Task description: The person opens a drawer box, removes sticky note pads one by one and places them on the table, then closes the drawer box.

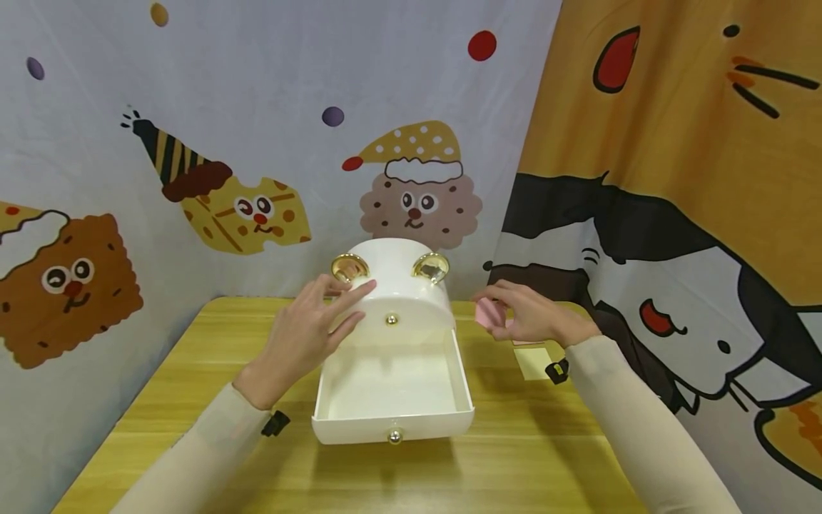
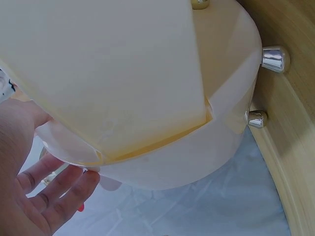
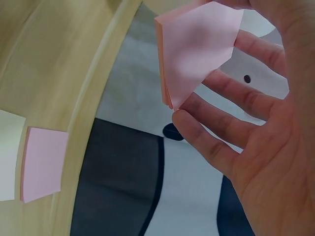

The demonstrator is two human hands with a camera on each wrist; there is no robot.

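A white storage box [image 1: 398, 268] with two gold, ear-like rings stands on the table, its lower drawer [image 1: 349, 430] pulled out toward me. Nothing lies inside that drawer. My left hand [image 1: 298, 325] rests against the box's upper left side, fingers extended. In the left wrist view its fingertips [image 2: 88, 179] are right at the box's edge. To the right of the box, my right hand [image 1: 529, 314] pinches a pad of pink sticky notes [image 3: 197, 49] and holds it up above the table. The pad's layered edge shows in the right wrist view.
A pale yellow note pad [image 1: 533, 364] lies on the wooden table [image 1: 212, 400] below my right hand, with another pink pad [image 3: 45, 164] beside it. Silvery feet [image 2: 275, 59] support the box. A cartoon-printed curtain [image 1: 257, 86] hangs right behind the table.
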